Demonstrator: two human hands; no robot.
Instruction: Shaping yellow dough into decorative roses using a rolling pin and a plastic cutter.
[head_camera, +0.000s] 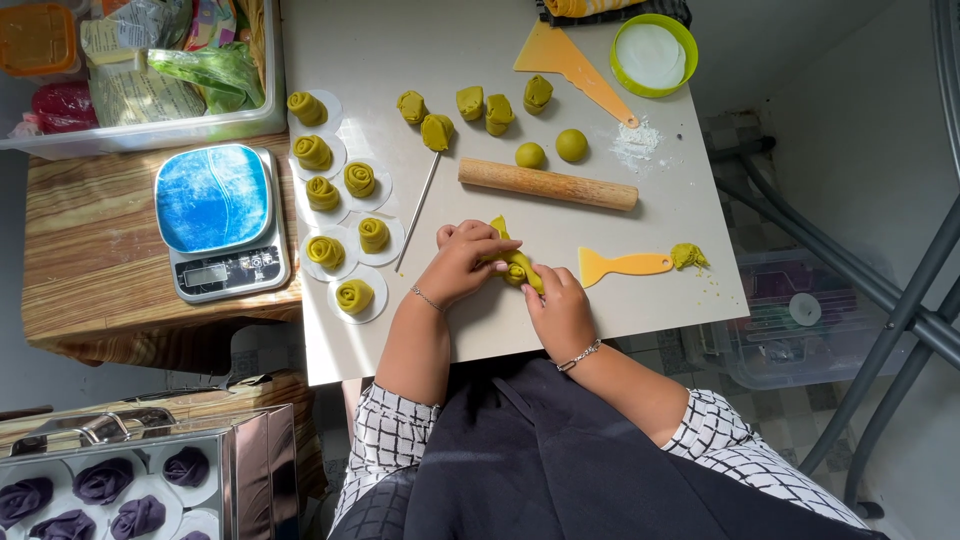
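Both your hands close together on a strip of green dough (517, 265) at the counter's (650, 300) near edge: left hand (462, 262) pinching, right hand (560, 305) rolling. You seem mid-roll; finishing calls for gentle, even turns. Finished rosettes (340, 215) sit left.

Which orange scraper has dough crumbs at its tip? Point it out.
The small orange scraper beside the right hand, crumbs at its handle end; the long triangular scraper lies by the flour bowl.
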